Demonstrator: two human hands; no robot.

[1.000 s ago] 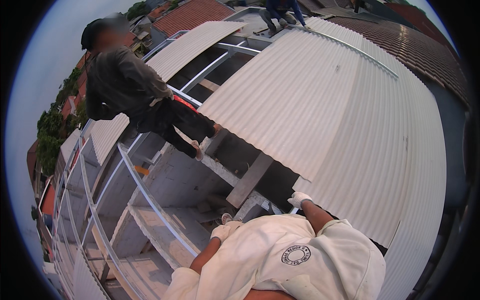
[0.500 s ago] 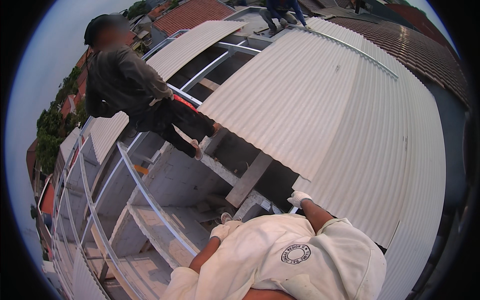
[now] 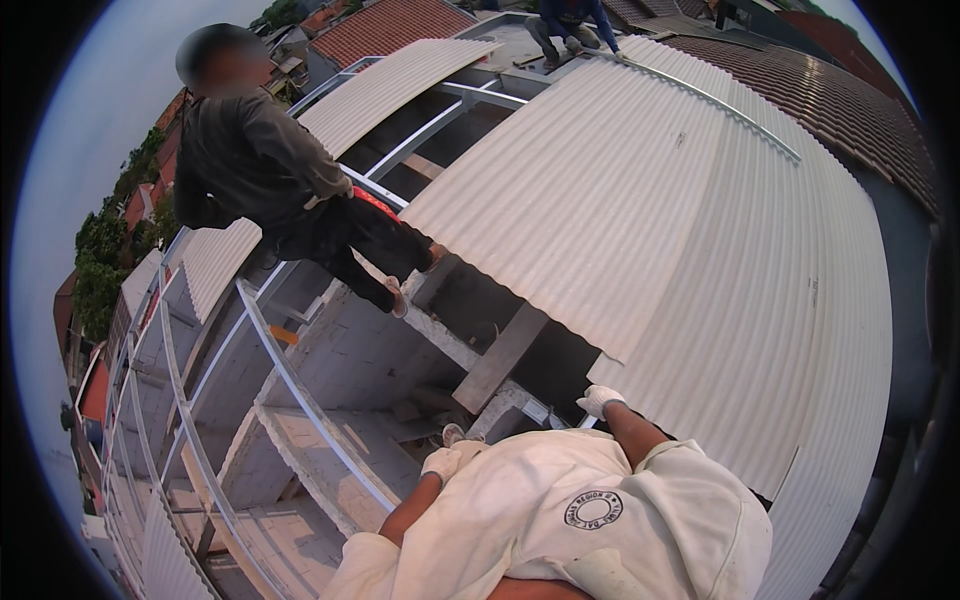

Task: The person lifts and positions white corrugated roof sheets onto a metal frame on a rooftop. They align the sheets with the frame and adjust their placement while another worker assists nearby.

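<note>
My right hand (image 3: pixel 600 401), in a white work glove, lies at the near-left edge of a pale corrugated roofing sheet (image 3: pixel 735 350). Its fingers are curled, and whatever they may grip is hidden. Also gloved in white, my left hand (image 3: pixel 441 463) rests low in front of my body, beside my cream shirt (image 3: pixel 500 510); its fingers are too small to make out. A shoe (image 3: pixel 453 435) shows just beyond it. Between the sheet and the block wall, a wooden plank (image 3: pixel 500 357) spans a dark gap.
A co-worker (image 3: pixel 265 170) in dark clothes stands on the wall top ahead left. Another person (image 3: pixel 572 28) crouches at the far edge, by a long metal bar (image 3: pixel 710 102) lying across the sheets. Bare metal rafters (image 3: pixel 310 400) run over open rooms below left.
The view has shifted very slightly. The standing co-worker's head has turned a little; both my hands stay in place.
</note>
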